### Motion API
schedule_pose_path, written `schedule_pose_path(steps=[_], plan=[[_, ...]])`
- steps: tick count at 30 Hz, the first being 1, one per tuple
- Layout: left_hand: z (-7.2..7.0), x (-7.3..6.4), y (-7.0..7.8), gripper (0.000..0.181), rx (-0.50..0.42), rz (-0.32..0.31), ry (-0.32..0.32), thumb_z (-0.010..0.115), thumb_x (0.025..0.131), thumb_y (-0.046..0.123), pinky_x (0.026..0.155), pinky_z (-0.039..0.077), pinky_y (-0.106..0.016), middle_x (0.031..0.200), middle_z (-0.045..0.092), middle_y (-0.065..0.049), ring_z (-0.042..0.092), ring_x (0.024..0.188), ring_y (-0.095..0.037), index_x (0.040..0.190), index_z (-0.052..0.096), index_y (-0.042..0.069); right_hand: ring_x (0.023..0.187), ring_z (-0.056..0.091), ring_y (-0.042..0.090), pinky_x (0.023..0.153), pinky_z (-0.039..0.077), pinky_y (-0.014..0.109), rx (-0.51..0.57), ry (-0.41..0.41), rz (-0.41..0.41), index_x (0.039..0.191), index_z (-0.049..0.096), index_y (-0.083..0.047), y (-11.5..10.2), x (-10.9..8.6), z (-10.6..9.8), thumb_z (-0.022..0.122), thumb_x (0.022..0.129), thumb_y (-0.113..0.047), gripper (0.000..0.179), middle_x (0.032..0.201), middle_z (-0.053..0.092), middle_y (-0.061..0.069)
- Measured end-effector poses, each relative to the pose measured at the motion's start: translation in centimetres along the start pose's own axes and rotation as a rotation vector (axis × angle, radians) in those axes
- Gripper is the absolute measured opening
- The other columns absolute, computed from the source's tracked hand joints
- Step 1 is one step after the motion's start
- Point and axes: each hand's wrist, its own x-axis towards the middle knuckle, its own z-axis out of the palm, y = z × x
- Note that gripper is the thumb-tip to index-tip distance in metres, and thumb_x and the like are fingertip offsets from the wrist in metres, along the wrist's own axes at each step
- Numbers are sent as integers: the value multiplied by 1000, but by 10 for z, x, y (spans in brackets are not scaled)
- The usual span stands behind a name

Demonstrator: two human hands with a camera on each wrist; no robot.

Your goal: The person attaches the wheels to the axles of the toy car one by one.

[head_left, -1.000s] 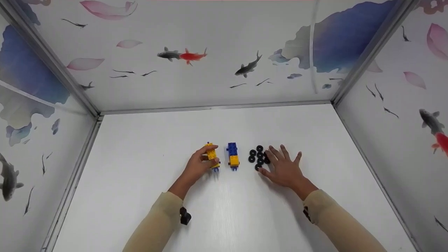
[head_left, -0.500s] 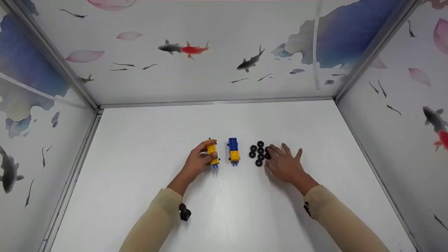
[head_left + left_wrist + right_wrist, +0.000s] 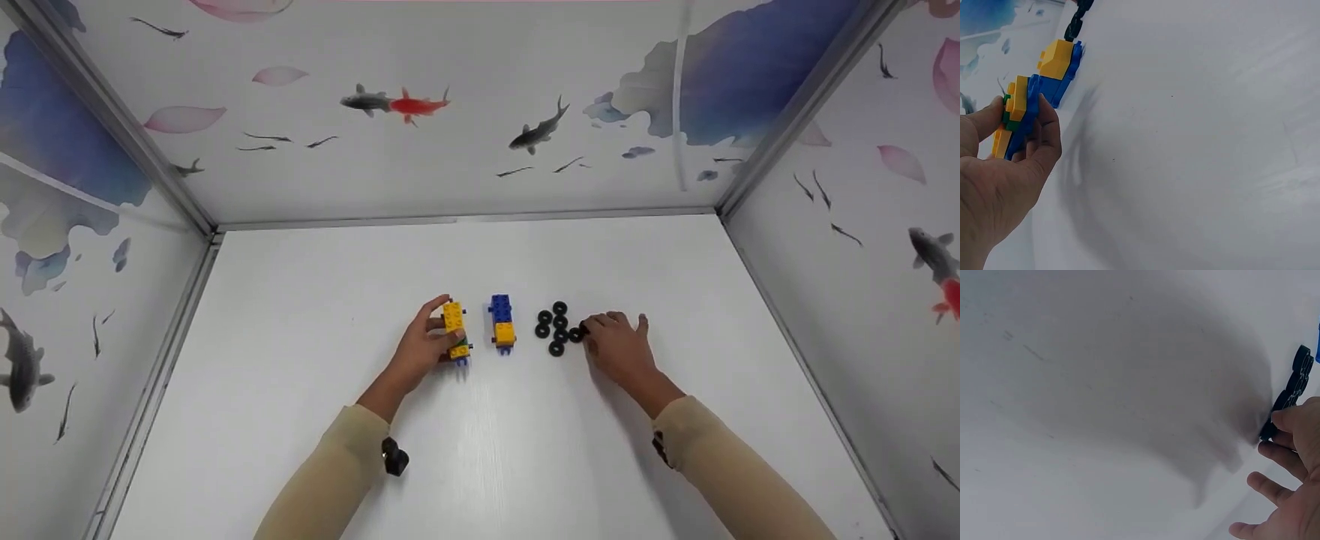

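My left hand [image 3: 420,345] grips a small toy car body [image 3: 452,315] of yellow, green and blue building bricks, its thumb on one side and fingers on the other. In the left wrist view, this brick car [image 3: 1019,104] shows its blue base. Just right of it stands a second car body [image 3: 503,334], blue with a yellow block, touched by neither hand. Several small black toy wheels [image 3: 559,322] lie in a loose cluster. At the cluster's right side my right hand [image 3: 619,346] pinches a black wheel [image 3: 1267,430] between thumb and fingers, which partly hide it.
Everything lies on a white tabletop [image 3: 300,300]. Panels printed with fish and petals, such as the back wall [image 3: 465,180], enclose it on three sides with metal edging. A black device [image 3: 395,457] sits at the left sleeve cuff.
My right hand's spread fingers have curled in and drawn slightly right, onto a wheel at the cluster's edge. The left thumb has shifted a little on the car body. The head view tilted slightly.
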Motion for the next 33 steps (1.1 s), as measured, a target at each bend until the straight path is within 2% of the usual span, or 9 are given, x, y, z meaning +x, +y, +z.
schedule_pose_path(steps=[7,12,14,19,26,33], plan=[[-1,-3,-2,78,-7,-11,-10,79,105,22,102,66,-44,158,58,-16,72,123,-30,171,39,31,130,66,42,118,40,82,31,42,2,125,77,-5,1,-2,1,74,105,-16,23,130,78,15],[0,-2,-6,73,-47,-19,-26,79,104,21,95,69,-43,155,61,-15,75,118,-29,168,45,32,123,69,41,115,45,79,3,74,-25,120,78,-6,1,-5,2,75,104,-14,18,123,80,14],[-1,-1,-7,70,-61,-2,-32,79,105,22,95,69,-44,153,62,-16,75,118,-29,166,46,31,121,70,40,113,47,78,-12,95,-36,118,78,-7,2,-5,3,76,104,-14,17,121,80,13],[-1,-1,-7,65,-87,23,-36,77,106,24,95,69,-47,147,66,-18,75,117,-30,164,49,33,119,70,39,113,48,77,-11,124,-38,117,79,-8,4,-4,3,77,103,-14,15,120,80,12],[1,-4,-7,60,-95,-18,-16,74,108,24,93,69,-44,148,66,-18,73,114,-29,162,51,39,117,71,38,111,49,76,25,168,-47,116,78,-8,3,-3,1,78,102,-12,15,119,79,13],[3,-2,-7,55,-120,-45,-10,73,109,27,94,69,-44,152,64,-18,72,118,-31,159,54,42,112,74,38,102,58,67,106,224,-75,123,76,-3,-6,0,-4,82,98,-6,26,117,79,16]])
